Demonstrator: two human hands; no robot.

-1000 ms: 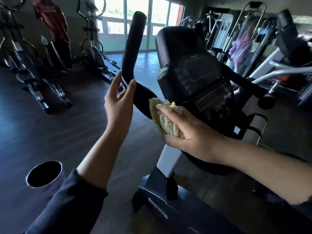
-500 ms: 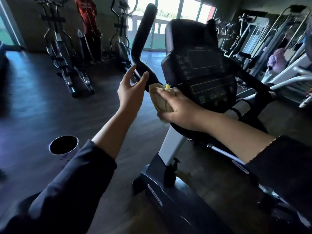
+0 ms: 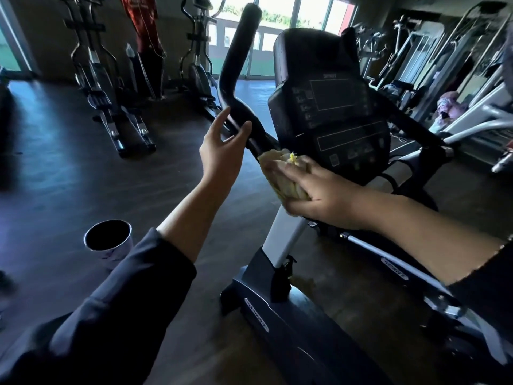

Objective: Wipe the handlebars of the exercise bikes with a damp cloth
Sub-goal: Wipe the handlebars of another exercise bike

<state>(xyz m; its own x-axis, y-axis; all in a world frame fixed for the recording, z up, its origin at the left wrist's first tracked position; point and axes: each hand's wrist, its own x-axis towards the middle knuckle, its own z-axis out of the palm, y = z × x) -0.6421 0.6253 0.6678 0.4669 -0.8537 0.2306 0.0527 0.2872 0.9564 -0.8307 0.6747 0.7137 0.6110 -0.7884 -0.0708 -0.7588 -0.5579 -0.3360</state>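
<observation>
A person stands at an exercise bike (image 3: 280, 298), both arms stretched out in dark sleeves pushed up the forearms. The right hand (image 3: 319, 187) is wrapped around a bunched yellow cloth (image 3: 280, 173), pressing it against the low, near end of the left handlebar (image 3: 238, 79), just left of the black console (image 3: 333, 112). The left hand (image 3: 222, 151) is spread wide, fingers loose, cupped just beside the bend of that handlebar with its fingertips at the bar; I cannot tell whether they touch it. The bar rises black and padded toward the bright windows (image 3: 280, 12) on the far side. On the dark floor to the near left stands 1 open metal cup (image 3: 108, 240). Far left, 2 elliptical trainers (image 3: 94, 76) stand in a row.
</observation>
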